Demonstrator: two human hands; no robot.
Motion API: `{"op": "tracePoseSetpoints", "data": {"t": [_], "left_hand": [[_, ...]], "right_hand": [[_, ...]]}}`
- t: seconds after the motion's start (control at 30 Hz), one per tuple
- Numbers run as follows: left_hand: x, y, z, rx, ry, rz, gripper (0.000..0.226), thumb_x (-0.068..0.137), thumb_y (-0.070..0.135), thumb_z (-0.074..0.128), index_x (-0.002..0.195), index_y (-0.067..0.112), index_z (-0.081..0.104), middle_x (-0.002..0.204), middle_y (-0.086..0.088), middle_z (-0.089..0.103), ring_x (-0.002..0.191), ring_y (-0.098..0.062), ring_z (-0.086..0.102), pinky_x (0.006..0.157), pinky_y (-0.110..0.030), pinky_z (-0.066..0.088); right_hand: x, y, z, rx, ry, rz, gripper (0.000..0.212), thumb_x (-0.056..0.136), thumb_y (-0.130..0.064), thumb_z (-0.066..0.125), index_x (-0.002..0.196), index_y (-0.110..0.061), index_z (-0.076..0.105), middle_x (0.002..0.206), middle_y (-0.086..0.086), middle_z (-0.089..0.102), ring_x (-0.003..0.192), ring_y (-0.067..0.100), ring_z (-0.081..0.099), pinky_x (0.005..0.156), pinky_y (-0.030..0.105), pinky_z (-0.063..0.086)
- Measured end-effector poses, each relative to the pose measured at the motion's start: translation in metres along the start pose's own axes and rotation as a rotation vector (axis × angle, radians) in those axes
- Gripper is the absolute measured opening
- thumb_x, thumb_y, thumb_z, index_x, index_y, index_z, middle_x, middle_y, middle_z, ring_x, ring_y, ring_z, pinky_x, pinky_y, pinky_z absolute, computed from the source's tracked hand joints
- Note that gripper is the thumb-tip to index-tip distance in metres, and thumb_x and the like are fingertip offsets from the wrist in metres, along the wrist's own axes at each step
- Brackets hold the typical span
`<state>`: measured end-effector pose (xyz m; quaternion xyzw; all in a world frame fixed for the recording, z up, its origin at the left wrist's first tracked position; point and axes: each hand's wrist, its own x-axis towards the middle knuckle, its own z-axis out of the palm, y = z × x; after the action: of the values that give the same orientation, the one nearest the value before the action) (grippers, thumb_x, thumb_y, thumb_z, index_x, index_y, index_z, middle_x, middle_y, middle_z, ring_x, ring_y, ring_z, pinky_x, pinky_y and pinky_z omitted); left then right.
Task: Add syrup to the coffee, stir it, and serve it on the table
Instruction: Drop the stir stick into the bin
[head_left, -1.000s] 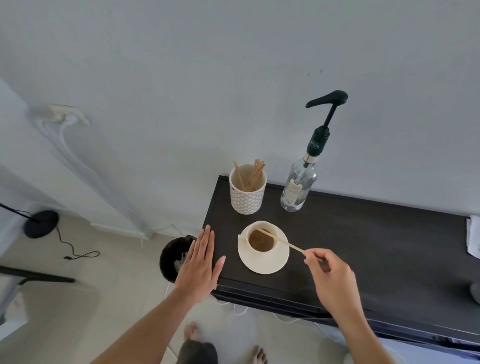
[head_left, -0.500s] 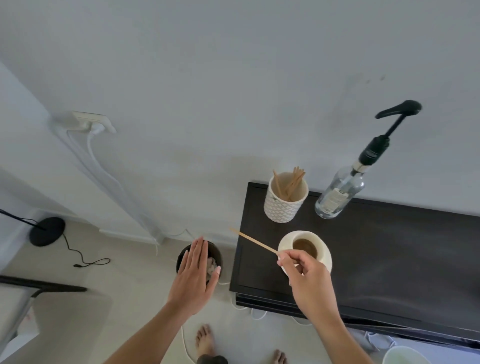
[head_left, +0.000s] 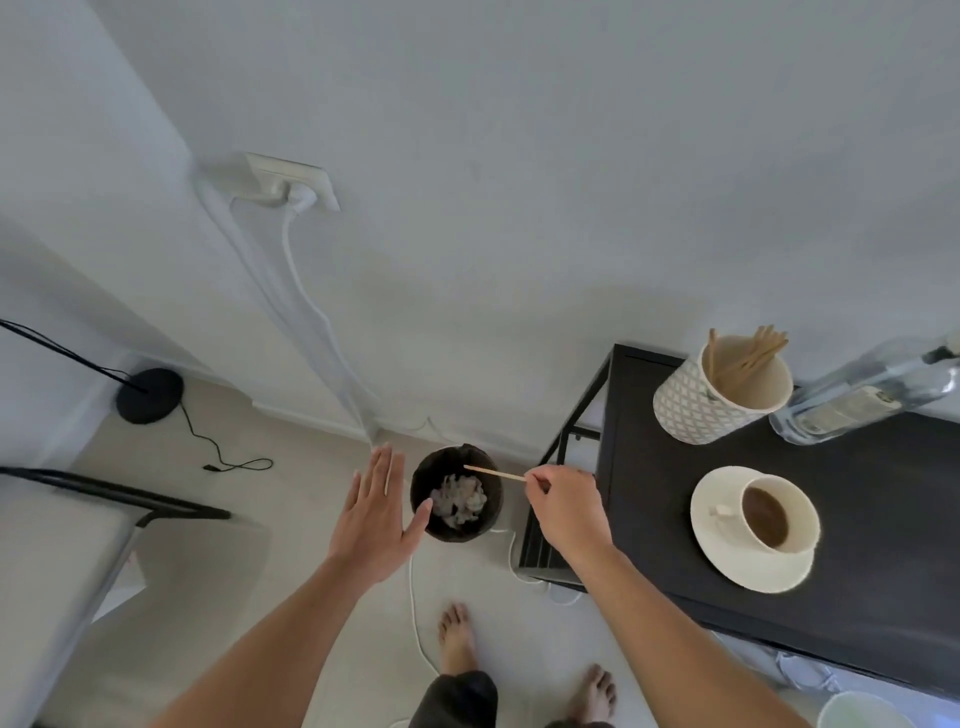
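A white cup of brown coffee (head_left: 774, 517) stands on a cream saucer (head_left: 748, 569) on the dark table (head_left: 883, 519). My right hand (head_left: 563, 506) pinches a thin wooden stir stick (head_left: 493, 472) and holds it over a dark round bin (head_left: 457, 493) on the floor left of the table. My left hand (head_left: 376, 512) hovers flat with fingers spread, just left of the bin. The clear syrup bottle (head_left: 862, 400) stands at the table's back edge; its pump is cut off by the frame.
A patterned white holder (head_left: 711, 400) with several wooden sticks stands at the table's back left corner. The bin holds crumpled paper. White cables run down the wall and across the floor. A black lamp base (head_left: 150, 395) and a chair edge (head_left: 104, 493) lie to the left. My bare feet are below.
My right hand lifted the stir stick out of the coffee and carried it left, off the table, over the bin. My left hand left the table edge and moved beside the bin.
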<state>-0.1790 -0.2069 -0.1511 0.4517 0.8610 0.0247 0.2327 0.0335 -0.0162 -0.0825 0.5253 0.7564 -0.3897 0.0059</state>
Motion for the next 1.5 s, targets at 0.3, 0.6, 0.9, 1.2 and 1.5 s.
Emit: {"op": "tracePoseSetpoints", "data": {"t": [0.3,0.6,0.9,1.2,1.5], "left_hand": [[0.011,-0.024,0.005,-0.06,-0.055,-0.035,0.094,0.112,0.072,0.024,0.181,0.014,-0.003,0.192,-0.007,-0.007,0.178,-0.023,-0.01,0.145,-0.049,0.005],[0.021,-0.023,0.009,-0.112,-0.064,-0.03,0.093,0.111,0.073,0.028,0.182,0.018,0.002,0.192,-0.004,-0.001,0.178,-0.022,-0.005,0.145,-0.049,0.01],[0.025,0.007,-0.008,-0.137,-0.068,0.038,0.092,0.112,0.073,0.027,0.182,0.019,0.001,0.192,-0.004,0.003,0.178,-0.022,-0.002,0.145,-0.048,0.011],[0.011,0.089,-0.047,-0.386,0.046,0.147,0.074,0.117,0.06,0.038,0.178,0.018,0.029,0.18,0.0,0.037,0.165,-0.02,0.039,0.133,-0.039,0.038],[-0.016,0.188,-0.06,-0.684,0.085,0.17,0.059,0.118,0.058,0.04,0.168,0.027,0.048,0.155,0.015,0.063,0.139,0.0,0.057,0.123,-0.033,0.044]], "right_hand": [[0.046,-0.026,0.051,-0.208,-0.111,0.089,0.035,0.112,-0.028,0.057,0.082,-0.021,0.074,0.079,0.002,0.071,0.079,0.03,0.072,0.073,0.043,0.065],[0.042,-0.024,0.05,-0.273,-0.193,0.078,0.051,0.111,-0.049,0.061,0.148,-0.015,0.067,0.133,0.015,0.077,0.118,0.036,0.075,0.097,0.054,0.065],[0.024,-0.012,0.028,-0.252,-0.138,-0.011,0.065,0.113,-0.055,0.058,0.168,-0.02,0.051,0.173,0.006,0.05,0.166,0.025,0.037,0.129,0.049,0.04],[-0.02,0.001,-0.038,-0.029,0.049,-0.07,0.062,0.109,-0.061,0.059,0.162,-0.028,0.056,0.162,-0.004,0.059,0.153,0.016,0.05,0.122,0.04,0.048],[-0.07,0.03,-0.135,0.087,0.211,-0.132,0.054,0.11,-0.056,0.063,0.159,-0.033,0.059,0.16,-0.013,0.062,0.151,0.011,0.052,0.121,0.033,0.044]]}}
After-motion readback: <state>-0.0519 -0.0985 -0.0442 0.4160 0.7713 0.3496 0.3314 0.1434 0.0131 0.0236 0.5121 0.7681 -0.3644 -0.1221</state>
